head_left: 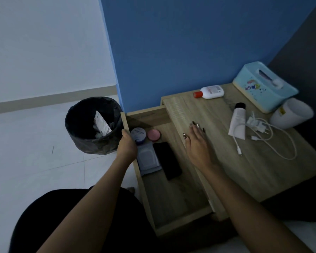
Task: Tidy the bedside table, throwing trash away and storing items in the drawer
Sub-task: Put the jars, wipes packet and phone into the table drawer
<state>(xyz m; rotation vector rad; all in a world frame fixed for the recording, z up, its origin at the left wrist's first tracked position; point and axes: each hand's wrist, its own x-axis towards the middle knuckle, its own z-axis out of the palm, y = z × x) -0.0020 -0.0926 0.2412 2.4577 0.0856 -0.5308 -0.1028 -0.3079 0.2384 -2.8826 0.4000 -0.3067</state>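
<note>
Drawer's (pixel 173 205) near half free; phone (pixel 167 159), jars (pixel 138 135) beyond.

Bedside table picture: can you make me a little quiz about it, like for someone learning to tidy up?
1. True or false: the drawer is shut.
2. Pick one: what lies right beside the white tube on the table? A) a charger B) a spoon C) a book
3. Missing word: the bin stands on the ____.
Key: 1 false, it is pulled open. 2 A. 3 floor.
</note>
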